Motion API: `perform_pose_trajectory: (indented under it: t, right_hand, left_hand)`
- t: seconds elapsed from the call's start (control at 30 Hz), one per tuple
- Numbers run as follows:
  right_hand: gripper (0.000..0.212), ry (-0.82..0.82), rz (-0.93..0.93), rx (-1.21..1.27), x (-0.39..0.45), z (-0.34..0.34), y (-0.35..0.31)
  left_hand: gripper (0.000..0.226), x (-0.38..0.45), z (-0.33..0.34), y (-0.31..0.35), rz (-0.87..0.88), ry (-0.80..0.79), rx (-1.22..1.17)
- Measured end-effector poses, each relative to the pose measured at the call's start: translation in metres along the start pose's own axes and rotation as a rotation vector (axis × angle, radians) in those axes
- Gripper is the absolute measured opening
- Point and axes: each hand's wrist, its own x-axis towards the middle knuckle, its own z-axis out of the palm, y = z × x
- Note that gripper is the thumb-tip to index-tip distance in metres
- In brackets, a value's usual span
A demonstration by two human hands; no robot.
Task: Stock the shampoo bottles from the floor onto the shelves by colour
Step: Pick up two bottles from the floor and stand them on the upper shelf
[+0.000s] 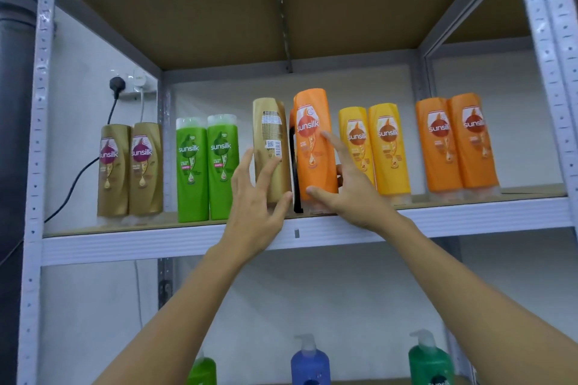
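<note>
1. The left hand [259,194] is curling round a gold bottle [271,150] standing upright, its back label facing out; the right hand [341,184] is gripping an upright orange bottle [314,147] just beside it on the shelf [469,219].
2. Both bottles are standing between the green pair [206,169] and the yellow pair [375,150].
3. Counting: three gold, two green, two yellow, three orange fully showing.
</note>
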Motion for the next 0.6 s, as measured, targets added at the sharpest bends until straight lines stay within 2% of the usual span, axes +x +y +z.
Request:
perform_pose_trajectory:
  t: [0.1, 0.2, 0.43, 0.6]
  right_hand:
    - [0.090, 0.026, 0.004, -0.022, -0.004, -0.012, 0.001]
    - [0.091, 0.052, 0.019, -0.052, -0.010, -0.030, 0.005]
    - [0.093, 0.098, 0.095, -0.175, -0.029, -0.085, 0.020]
    - [0.093, 0.135, 0.107, -0.243, -0.043, -0.131, 0.033]
  left_hand:
    - [0.059, -0.011, 0.009, 0.012, 0.131, -0.012, 0.026]
    - [0.053, -0.019, 0.021, 0.025, 0.214, -0.119, 0.033]
    - [0.049, -0.018, 0.048, 0.058, 0.295, -0.261, 0.189]
    - [0.047, -0.008, 0.076, 0.089, 0.355, -0.345, 0.204]
